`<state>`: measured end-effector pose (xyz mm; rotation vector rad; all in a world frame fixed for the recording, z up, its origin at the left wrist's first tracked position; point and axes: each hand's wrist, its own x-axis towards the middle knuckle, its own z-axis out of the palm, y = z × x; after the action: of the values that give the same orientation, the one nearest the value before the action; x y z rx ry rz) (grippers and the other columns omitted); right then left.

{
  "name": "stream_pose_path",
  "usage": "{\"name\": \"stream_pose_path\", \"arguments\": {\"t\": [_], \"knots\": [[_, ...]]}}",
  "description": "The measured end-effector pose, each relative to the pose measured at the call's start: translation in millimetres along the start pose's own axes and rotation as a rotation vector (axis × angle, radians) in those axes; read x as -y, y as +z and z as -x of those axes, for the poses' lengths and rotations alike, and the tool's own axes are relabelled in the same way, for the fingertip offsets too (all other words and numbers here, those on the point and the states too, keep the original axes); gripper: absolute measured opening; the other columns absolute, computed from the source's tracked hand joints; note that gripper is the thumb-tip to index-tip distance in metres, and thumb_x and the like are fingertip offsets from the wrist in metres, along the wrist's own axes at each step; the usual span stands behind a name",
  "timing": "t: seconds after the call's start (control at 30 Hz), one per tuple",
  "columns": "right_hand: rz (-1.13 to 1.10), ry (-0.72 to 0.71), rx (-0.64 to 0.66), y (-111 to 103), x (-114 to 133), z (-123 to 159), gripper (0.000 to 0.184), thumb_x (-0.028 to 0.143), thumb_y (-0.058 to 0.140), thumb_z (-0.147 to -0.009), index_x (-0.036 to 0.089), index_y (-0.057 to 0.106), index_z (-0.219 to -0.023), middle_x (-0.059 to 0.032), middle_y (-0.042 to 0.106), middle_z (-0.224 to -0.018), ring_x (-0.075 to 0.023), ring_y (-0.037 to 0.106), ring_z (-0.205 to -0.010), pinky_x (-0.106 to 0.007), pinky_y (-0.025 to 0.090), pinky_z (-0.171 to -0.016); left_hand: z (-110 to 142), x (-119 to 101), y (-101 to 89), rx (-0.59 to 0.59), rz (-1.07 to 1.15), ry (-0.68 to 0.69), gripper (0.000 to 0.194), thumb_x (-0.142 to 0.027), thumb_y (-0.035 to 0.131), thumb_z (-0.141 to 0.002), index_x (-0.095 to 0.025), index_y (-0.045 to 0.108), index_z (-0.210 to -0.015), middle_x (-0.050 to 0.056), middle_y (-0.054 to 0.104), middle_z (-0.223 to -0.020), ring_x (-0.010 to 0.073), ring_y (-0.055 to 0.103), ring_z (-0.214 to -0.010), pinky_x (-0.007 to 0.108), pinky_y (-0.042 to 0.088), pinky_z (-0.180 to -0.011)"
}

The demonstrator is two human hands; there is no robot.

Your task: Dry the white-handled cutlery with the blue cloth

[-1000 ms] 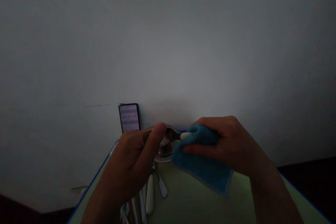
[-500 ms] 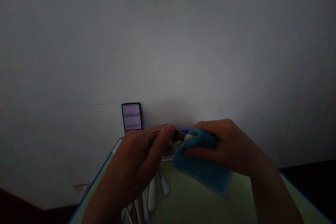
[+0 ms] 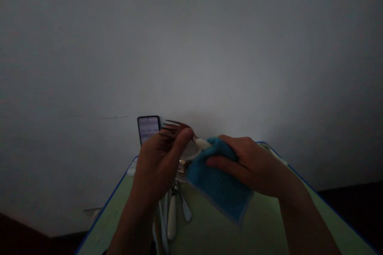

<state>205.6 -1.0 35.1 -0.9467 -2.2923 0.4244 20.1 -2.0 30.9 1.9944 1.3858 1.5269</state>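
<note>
My left hand (image 3: 160, 159) is closed in a pinch on the metal head of a white-handled fork (image 3: 203, 144), held above the green table (image 3: 269, 231) with tines pointing left. My right hand (image 3: 249, 163) is closed on a blue cloth (image 3: 221, 187) folded around the handle. I judge this step as wiping; the next move calls for a steady left pinch while the cloth slides along.
</note>
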Motion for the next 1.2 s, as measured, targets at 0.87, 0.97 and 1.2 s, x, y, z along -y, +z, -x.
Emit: {"name": "stream_pose_path", "arguments": {"t": [0.87, 0.97, 1.2], "knots": [[0.006, 0.07, -0.141, 7.5, -11.9, 0.7, 0.031, 0.043, 0.044, -0.09, 0.018, 0.051, -0.071, 0.0048, 0.052, -0.061, -0.0073, 0.046, -0.055, -0.021, 0.032, -0.053, 5.7, 28.0, -1.6, -0.064, 0.511, -0.05, 0.018, -0.036, 0.052, -0.086, -0.022, 0.062, -0.083, -0.003, 0.055, -0.072, 0.0095, 0.049, -0.066, 0.016, 0.042, -0.057], [0.052, 0.166, -0.397, 11.3, -23.8, -0.6, 0.031, 0.043, 0.044, -0.089, 0.019, 0.051, -0.071, 0.0044, 0.05, -0.06, -0.0084, 0.045, -0.054, -0.023, 0.032, -0.054, 10.8, 32.2, -10.4, 0.169, 0.401, -0.046, 0.024, -0.039, 0.046, -0.089, -0.022, 0.06, -0.08, -0.001, 0.056, -0.075, 0.0125, 0.052, -0.072, 0.02, 0.044, -0.065], [-0.033, 0.174, -0.64, 18.5, -35.4, -5.9, 0.029, 0.044, 0.042, -0.09, 0.02, 0.054, -0.08, 0.0024, 0.056, -0.069, -0.0109, 0.051, -0.063, -0.023, 0.037, -0.057, 22.2, 25.0, -14.4, 0.828, -0.21, -0.015, 0.029, -0.044, 0.036, -0.091, -0.023, 0.056, -0.092, 0.0, 0.06, -0.081, 0.018, 0.058, -0.076, 0.03, 0.045, -0.07]]}}
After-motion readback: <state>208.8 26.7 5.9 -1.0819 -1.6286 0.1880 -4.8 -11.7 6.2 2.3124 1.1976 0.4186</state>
